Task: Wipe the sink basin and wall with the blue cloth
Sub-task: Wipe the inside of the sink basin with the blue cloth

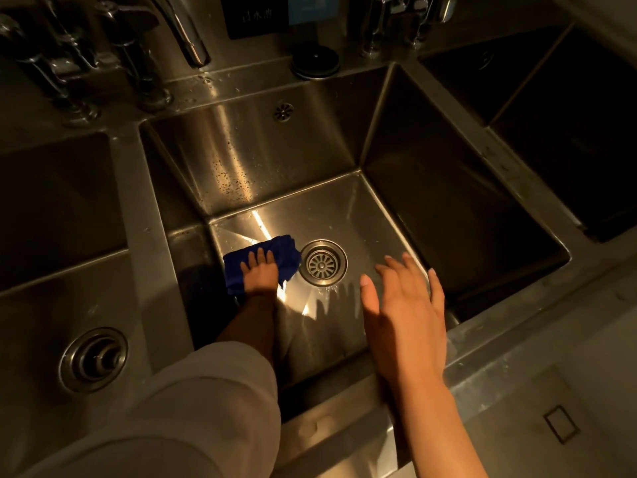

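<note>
The blue cloth (238,267) lies flat on the floor of the middle steel sink basin (348,215), just left of the round drain strainer (323,262). My left hand (260,272) presses down on the cloth with straight fingers, reaching deep into the basin. My right hand (403,305) hovers over the basin's right side with fingers spread and holds nothing. The back wall (248,157) of the basin carries water drops and an overflow hole.
A faucet spout (182,32) hangs over the back ledge, with valves on the left. A second basin with a drain (93,358) lies left, and a dark basin (565,132) lies right. A black round cap (315,62) sits on the back ledge.
</note>
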